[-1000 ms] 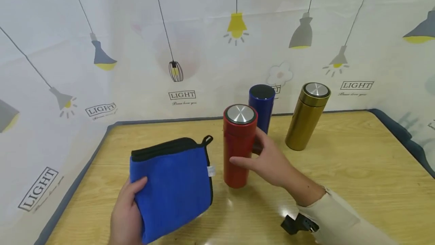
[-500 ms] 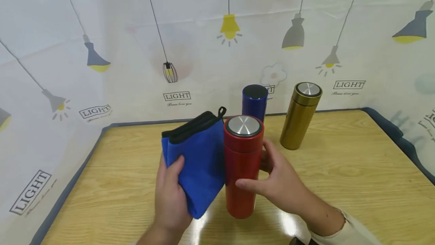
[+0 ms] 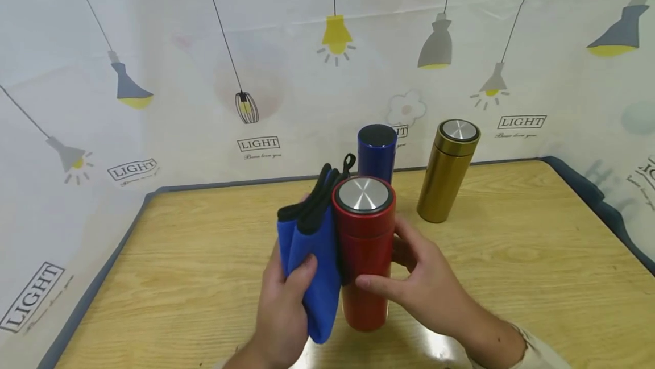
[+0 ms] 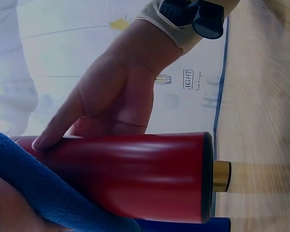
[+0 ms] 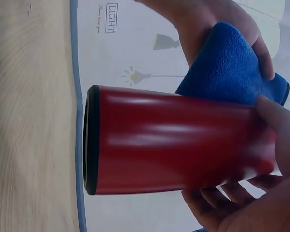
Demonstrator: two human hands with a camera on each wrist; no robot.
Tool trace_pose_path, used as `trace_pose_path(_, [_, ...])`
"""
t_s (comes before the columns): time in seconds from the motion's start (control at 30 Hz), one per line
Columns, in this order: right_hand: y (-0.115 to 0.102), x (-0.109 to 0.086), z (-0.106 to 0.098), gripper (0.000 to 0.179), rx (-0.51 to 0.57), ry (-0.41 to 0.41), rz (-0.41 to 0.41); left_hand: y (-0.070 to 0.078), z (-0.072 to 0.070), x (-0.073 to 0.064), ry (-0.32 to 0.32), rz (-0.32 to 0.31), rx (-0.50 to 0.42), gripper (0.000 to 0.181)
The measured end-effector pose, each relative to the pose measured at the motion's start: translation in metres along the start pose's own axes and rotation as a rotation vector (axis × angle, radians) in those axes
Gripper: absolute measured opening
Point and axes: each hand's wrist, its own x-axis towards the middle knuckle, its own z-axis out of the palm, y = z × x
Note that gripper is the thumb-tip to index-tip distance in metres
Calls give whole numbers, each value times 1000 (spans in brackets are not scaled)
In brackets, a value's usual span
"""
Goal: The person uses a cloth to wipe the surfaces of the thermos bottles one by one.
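Note:
A red thermos with a brushed steel lid top is held upright by my right hand, thumb on its near side and fingers round the back. In the right wrist view the dark base of the thermos stands off from the wooden tabletop. My left hand grips a folded blue cloth with black edging and a small loop. The cloth lies against the left side of the thermos, as the left wrist view also shows with the cloth across its lower corner.
A blue thermos stands behind the red one, partly hidden by it. To its right is a gold thermos. Both are on the wooden table. A white backdrop printed with lamps rises at the table's back edge.
My left hand has brought the blue cloth rightward, from apart to against the red thermos, and the cloth has folded around. The red thermos has come nearer to me in my right hand.

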Motion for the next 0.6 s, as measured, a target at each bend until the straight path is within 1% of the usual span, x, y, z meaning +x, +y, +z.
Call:
trace_pose_path(0.1, [-2, -4, 2, 75, -20, 9, -3, -6, 0, -2, -59, 13, -52, 61])
trace_pose_path(0.17, [-3, -6, 3, 75, -37, 16, -17, -8, 1, -3, -84, 17, -94, 66])
trace_pose_path(0.23, [-3, -8, 5, 74, -49, 20, -36, -6, 3, -4, -92, -4, -112, 69])
trace_pose_path(0.33, [-2, -9, 6, 73, -68, 32, -68, -2, 6, -6, -104, -48, -110, 73])
trace_pose_path(0.4, [-2, -9, 7, 74, -88, 37, -83, -2, 9, -6, -86, -62, -110, 75])
trace_pose_path(0.47, [-2, -9, 7, 75, -111, 36, -101, -6, 11, -7, -55, -48, -112, 71])
trace_pose_path(0.57, [-3, -9, 8, 75, -141, 30, -123, -15, 15, -9, 5, 16, -107, 57])
trace_pose_path(0.6, [-3, -9, 9, 75, -147, 29, -128, -17, 15, -10, 11, 36, -101, 51])
